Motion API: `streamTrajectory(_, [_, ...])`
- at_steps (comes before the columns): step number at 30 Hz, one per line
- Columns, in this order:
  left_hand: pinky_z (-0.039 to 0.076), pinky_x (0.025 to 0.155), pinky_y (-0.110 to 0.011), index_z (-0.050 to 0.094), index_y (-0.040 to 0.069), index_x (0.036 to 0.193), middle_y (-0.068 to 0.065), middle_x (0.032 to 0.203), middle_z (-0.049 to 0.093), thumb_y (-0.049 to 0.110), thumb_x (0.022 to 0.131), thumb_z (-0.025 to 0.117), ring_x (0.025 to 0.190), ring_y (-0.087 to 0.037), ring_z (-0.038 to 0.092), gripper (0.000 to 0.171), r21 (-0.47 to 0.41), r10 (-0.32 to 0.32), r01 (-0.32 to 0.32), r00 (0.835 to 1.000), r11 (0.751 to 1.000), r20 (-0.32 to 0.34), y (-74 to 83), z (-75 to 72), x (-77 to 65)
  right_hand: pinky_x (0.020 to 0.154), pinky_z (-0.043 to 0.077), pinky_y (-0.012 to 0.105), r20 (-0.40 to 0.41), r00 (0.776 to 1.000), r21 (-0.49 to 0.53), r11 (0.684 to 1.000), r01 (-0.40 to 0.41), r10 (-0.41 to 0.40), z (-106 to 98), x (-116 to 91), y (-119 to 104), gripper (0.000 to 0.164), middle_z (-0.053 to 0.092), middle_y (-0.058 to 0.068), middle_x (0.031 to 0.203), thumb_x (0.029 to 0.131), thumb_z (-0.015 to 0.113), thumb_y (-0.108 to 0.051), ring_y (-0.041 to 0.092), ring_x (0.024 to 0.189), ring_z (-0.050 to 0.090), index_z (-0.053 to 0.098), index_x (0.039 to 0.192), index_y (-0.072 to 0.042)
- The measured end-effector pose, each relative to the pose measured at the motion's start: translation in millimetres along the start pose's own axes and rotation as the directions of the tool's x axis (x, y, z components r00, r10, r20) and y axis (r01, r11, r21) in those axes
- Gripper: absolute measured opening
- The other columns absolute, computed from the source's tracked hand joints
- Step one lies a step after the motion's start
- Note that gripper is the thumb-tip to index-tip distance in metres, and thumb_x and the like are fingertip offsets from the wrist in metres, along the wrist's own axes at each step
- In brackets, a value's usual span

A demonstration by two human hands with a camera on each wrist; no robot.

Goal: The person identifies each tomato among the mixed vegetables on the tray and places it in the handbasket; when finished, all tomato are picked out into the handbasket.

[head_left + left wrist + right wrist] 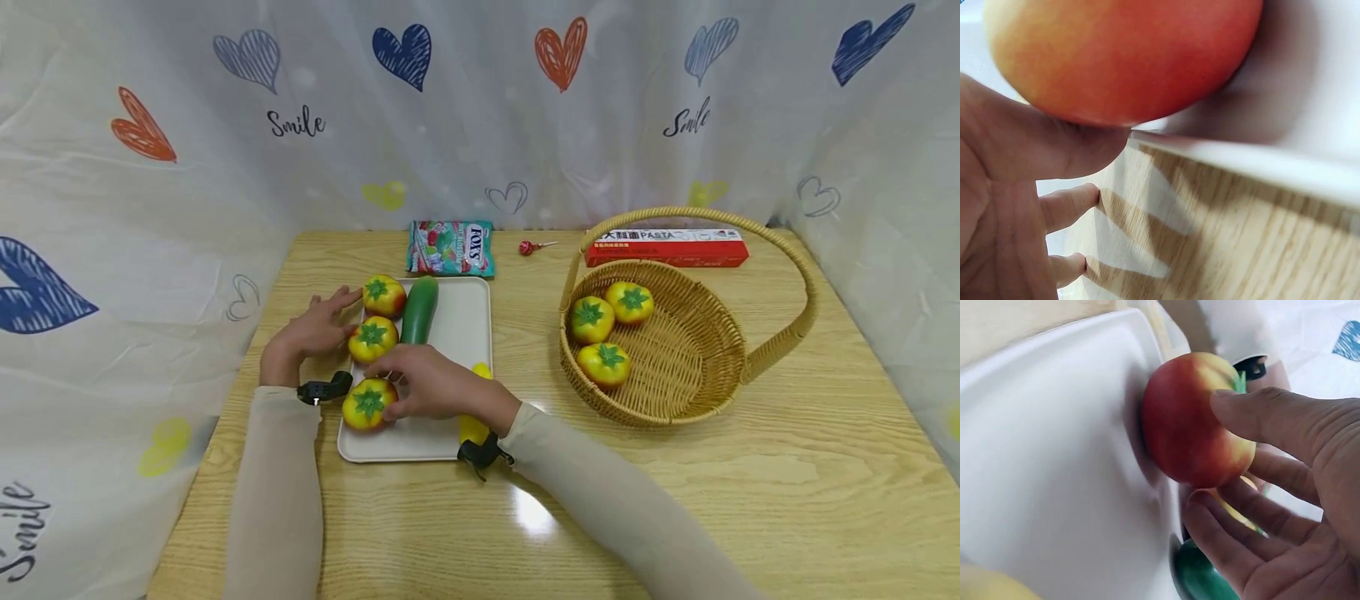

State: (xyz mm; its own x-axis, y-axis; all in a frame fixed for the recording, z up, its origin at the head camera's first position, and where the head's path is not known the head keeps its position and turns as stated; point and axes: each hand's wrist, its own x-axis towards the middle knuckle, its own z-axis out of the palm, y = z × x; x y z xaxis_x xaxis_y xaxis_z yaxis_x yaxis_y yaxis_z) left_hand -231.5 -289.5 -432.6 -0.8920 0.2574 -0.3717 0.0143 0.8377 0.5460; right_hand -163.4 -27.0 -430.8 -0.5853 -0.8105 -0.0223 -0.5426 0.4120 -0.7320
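A white tray [459, 321] holds three yellow-red tomatoes with green star-shaped tops, lined up along its left side. My right hand [435, 383] grips the near tomato [366, 408], thumb on one side and fingers around the other. On the tray's left edge is my left hand [311, 332], its fingers spread and its thumb against the middle tomato [373, 337]. Its fingertips reach toward the far tomato [383, 294]. Beside these lies a green cucumber [419, 308]. A yellow item [472, 429] is partly hidden under my right wrist.
Right of the tray stands a wicker basket [693, 358] with a tall handle and three similar tomatoes inside. Behind the tray lies a candy bag [452, 248], with a red lollipop [527, 247] nearby. A red pasta box [667, 250] sits behind the basket, by the curtain.
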Motion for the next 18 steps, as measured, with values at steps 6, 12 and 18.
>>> streamTrajectory(6, [-0.005, 0.115, -0.095, 0.025, 0.011, 0.175, -0.027, 0.182, 0.001, 0.022, 0.112, 0.054, 0.160, -0.066, -0.016, 0.070, 0.004, 0.002, -0.002, 1.000, 1.000, 0.000, 0.3, -0.1, -0.6, 0.098, 0.057, 0.015, 0.044, 0.999, 0.057, 0.998, -0.014, 0.011, 1.8, -0.4, -2.1, 0.059, 0.072, 0.002, 0.140, 0.095, 0.089, -0.019, 0.009, 0.119, 0.070, 0.065, 0.148, -0.010])
streamTrajectory(12, [-0.006, 0.116, -0.094, 0.025, 0.012, 0.175, -0.026, 0.183, 0.001, 0.021, 0.112, 0.054, 0.160, -0.066, -0.016, 0.070, 0.003, -0.009, 0.009, 1.000, 1.000, -0.002, -0.5, -0.6, -0.6, 0.096, 0.056, 0.014, 0.072, 0.996, 0.002, 0.999, 0.051, -0.051, -5.4, -6.4, -4.2, 0.058, 0.071, 0.001, 0.142, 0.094, 0.090, -0.025, 0.007, 0.112, 0.064, 0.068, 0.147, -0.012])
streamTrajectory(18, [-0.005, 0.116, -0.094, 0.026, 0.012, 0.175, -0.026, 0.183, 0.001, 0.023, 0.111, 0.055, 0.160, -0.066, -0.016, 0.071, 0.009, -0.016, 0.016, 1.000, 1.000, -0.002, -0.4, -0.9, -0.6, 0.103, 0.062, 0.027, 0.033, 0.999, 0.188, 0.982, 0.021, -0.027, -20.1, -35.3, -8.8, 0.055, 0.068, 0.002, 0.142, 0.093, 0.089, -0.015, 0.013, 0.122, 0.068, 0.067, 0.144, -0.011])
